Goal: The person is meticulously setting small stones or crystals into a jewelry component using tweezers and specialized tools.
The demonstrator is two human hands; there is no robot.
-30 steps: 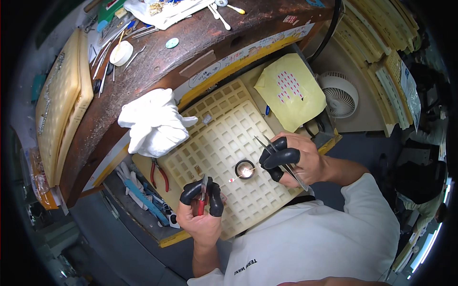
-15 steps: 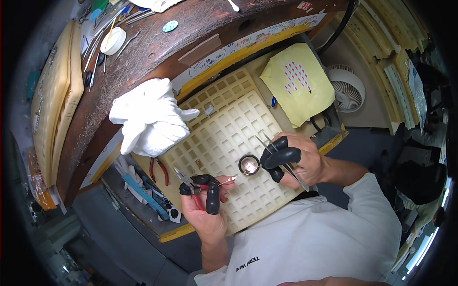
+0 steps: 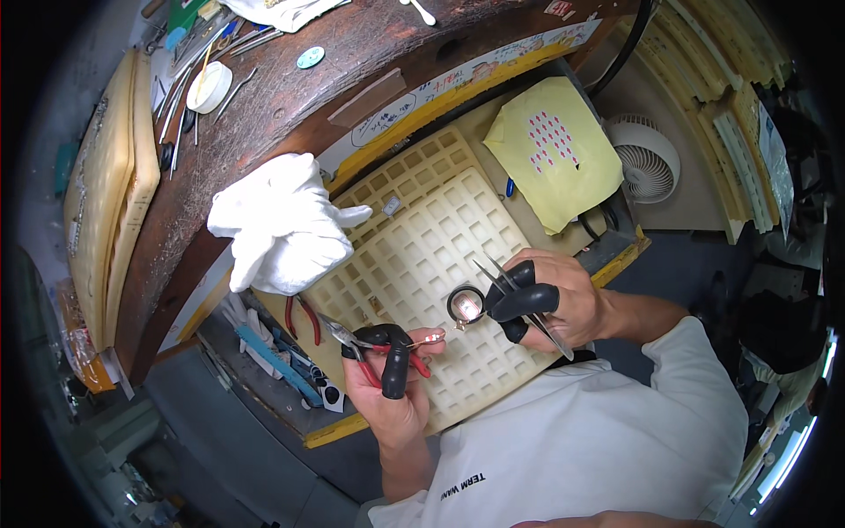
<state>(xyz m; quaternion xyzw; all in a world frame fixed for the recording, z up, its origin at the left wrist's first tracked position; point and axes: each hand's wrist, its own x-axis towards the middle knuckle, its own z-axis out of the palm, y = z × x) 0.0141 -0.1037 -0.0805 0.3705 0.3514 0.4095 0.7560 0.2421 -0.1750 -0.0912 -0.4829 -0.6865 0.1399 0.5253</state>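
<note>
My left hand (image 3: 396, 405), with black finger covers, is closed around red-handled pliers (image 3: 337, 331) whose metal jaws point up and left. Its fingertips also pinch a small, thin piece of gold-coloured jewellery (image 3: 431, 338) with a reddish, shiny end. My right hand (image 3: 572, 295), covered on the fingertips in the same black, grips steel tweezers (image 3: 495, 272). Those tips stick out past the fingers, with nothing between them. The same hand holds a round, black-rimmed loupe (image 3: 466, 305) just beside the jewellery, and a pinkish glint shows in its lens. Both hands are above a cream tray (image 3: 453, 387) of square compartments.
A bundled white cloth glove (image 3: 282, 233) is at the bench edge (image 3: 264, 123). More red-handled pliers (image 3: 305, 319) lie left of the tray. Yellow paper (image 3: 524, 123) covers the drawer's far right, near a white fan (image 3: 649, 163). Thin tools surround a white cup (image 3: 209, 86).
The whole view has shifted slightly. The jewellery piece sits a little lower relative to the loupe. Both hands keep the same hold.
</note>
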